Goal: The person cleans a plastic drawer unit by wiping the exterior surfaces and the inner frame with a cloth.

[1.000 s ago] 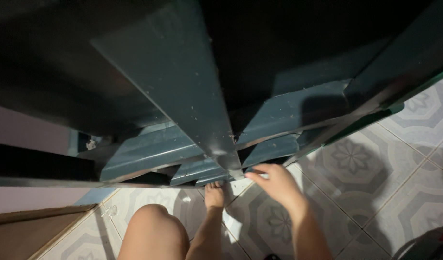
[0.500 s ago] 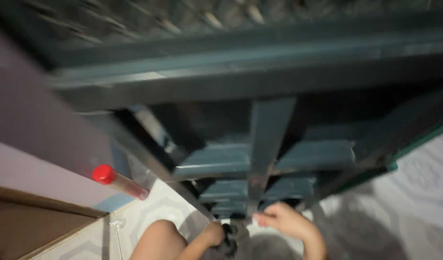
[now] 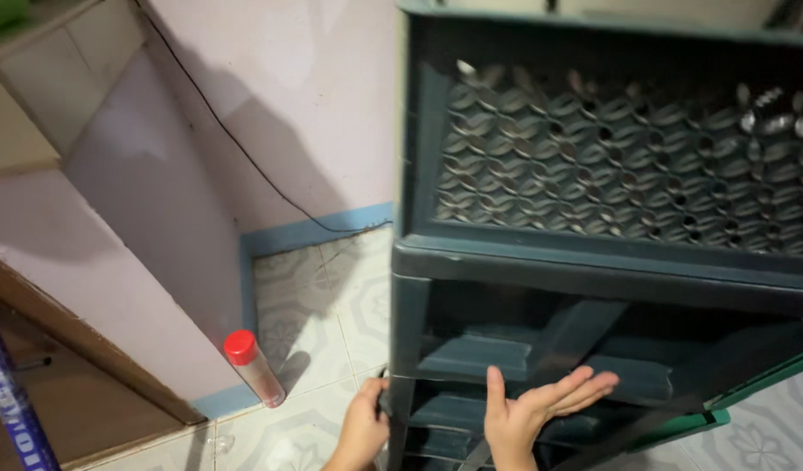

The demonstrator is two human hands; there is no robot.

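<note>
Far left, bottom edge: a striped blue-and-white object [image 3: 9, 406], only partly in view; its kind cannot be told.

Left: brown wooden step or platform [image 3: 78, 410], low against the pink wall [image 3: 270, 96], which carries a blue skirting strip [image 3: 318, 231] at floor level. A thin black cable [image 3: 244, 148] runs diagonally down the wall to the skirting.

Lower left of centre: slim clear tube with a red cap [image 3: 254, 367], standing tilted on the patterned floor tiles [image 3: 318, 305], leaning against the wall base, near the cabinet but apart from it.

Bottom centre: left hand [image 3: 364, 429], fingers curled around the front left corner post of the cabinet at its lower level; something small and dark seems to sit at the fingertips, but the view is too dim to name it.

Centre to right: dark green plastic drawer cabinet [image 3: 593, 262], upright on the tiles. Upper drawer front is a woven lattice panel [image 3: 628, 174]; the lower bay is open, showing slanted inner ribs.

Right of the left hand: right hand [image 3: 530, 412], open, fingers spread and extended, palm up, thumb raised, lying against a rib in the lower bay. It grips nothing.
</note>
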